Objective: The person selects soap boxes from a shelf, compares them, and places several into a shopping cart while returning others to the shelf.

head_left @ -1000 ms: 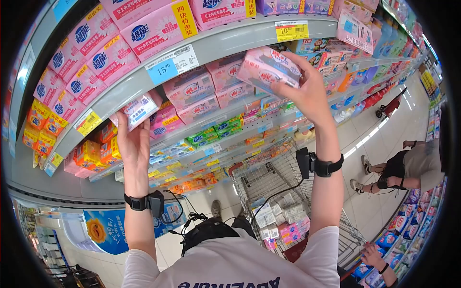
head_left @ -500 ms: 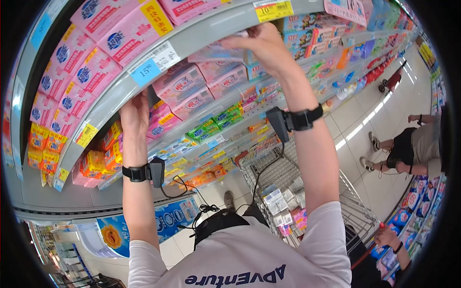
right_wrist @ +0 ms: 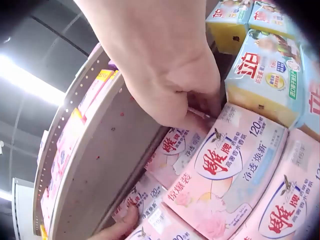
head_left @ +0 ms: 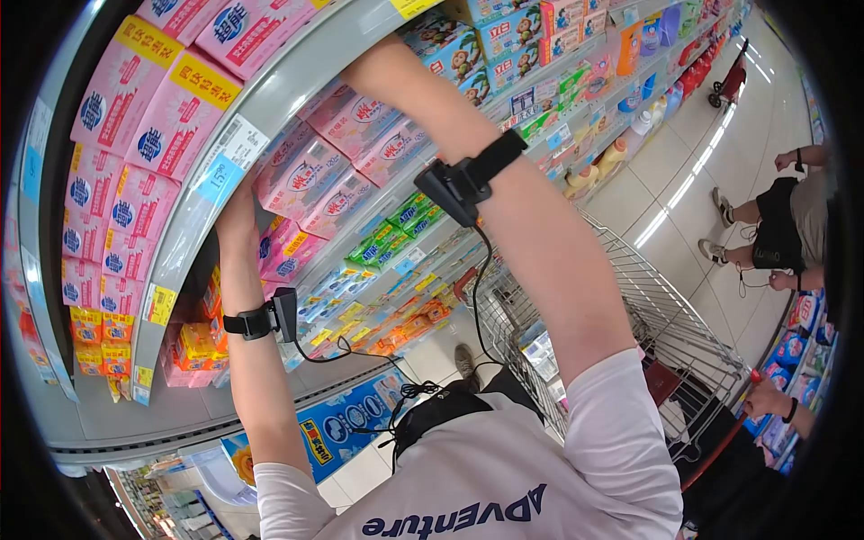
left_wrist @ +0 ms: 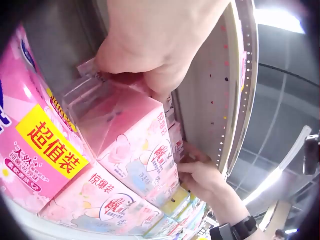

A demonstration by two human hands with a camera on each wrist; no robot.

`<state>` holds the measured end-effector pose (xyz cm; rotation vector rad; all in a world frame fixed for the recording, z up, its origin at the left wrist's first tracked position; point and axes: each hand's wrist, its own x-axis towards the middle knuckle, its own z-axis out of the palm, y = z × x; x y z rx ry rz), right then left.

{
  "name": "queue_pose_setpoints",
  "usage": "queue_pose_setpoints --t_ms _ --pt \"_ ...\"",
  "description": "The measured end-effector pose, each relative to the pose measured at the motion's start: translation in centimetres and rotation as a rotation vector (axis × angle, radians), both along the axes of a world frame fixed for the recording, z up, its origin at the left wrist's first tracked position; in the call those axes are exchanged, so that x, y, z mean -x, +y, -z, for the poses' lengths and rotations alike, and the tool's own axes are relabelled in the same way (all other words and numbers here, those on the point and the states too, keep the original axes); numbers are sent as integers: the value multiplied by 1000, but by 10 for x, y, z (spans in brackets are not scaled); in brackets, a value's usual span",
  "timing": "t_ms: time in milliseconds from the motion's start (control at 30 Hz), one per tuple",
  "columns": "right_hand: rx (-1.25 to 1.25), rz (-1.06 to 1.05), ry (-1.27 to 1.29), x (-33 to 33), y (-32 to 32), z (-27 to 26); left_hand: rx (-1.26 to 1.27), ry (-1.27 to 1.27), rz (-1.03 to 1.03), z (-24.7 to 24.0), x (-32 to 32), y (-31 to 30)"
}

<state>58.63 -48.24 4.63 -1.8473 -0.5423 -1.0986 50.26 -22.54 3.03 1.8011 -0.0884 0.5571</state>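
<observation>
Both hands are deep inside a shelf of pink soap packs [head_left: 355, 117], under the upper shelf's rim. In the left wrist view, my left hand [left_wrist: 150, 45] bends over behind a plastic-wrapped front pack [left_wrist: 135, 125], fingers round a pink pack whose edge shows beside them. My right hand [right_wrist: 170, 75] reaches over a front pack [right_wrist: 225, 170] in the right wrist view; its curled fingers are at a pink pack [right_wrist: 175, 150] farther back, their tips partly hidden. A left fingertip touches another pack [right_wrist: 142, 197] there. The head view hides both hands behind the rim.
The upper shelf's rim [head_left: 297, 94] curves over both forearms. Blue-and-yellow soap packs [right_wrist: 265, 75] stand beside the right hand. A shopping cart [head_left: 648, 297] with packs inside stands below right. Another person's hand [head_left: 765, 400] is at the cart, and someone stands farther off in the aisle.
The right hand has carried a pink soap pack from in front of the shelf into its back. My left hand, also with a pack earlier, has gone deeper under the rim. The head view has shifted.
</observation>
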Motion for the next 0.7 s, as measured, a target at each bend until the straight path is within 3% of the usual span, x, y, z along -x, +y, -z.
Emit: queue_pose_setpoints --t_ms 67,133,233,333,467,600,700 --pt "-18 42 113 3 5 -1 -6 42 4 -2 -4 -2" --pt "-16 114 176 -6 11 1 -116 48 -142 -10 -1 -18" --pt "73 164 303 -21 27 5 -179 75 -95 -10 -13 -12" --pt "353 253 420 0 21 1 -209 64 -25 -16 -14 -21" --pt "306 263 483 -1 33 -7 -251 108 60 -27 -13 -27" --pt "342 251 470 -5 34 -5 -185 141 97 -24 -28 -14" --pt "279 336 285 -12 41 2 -189 164 113 -20 -40 -5"
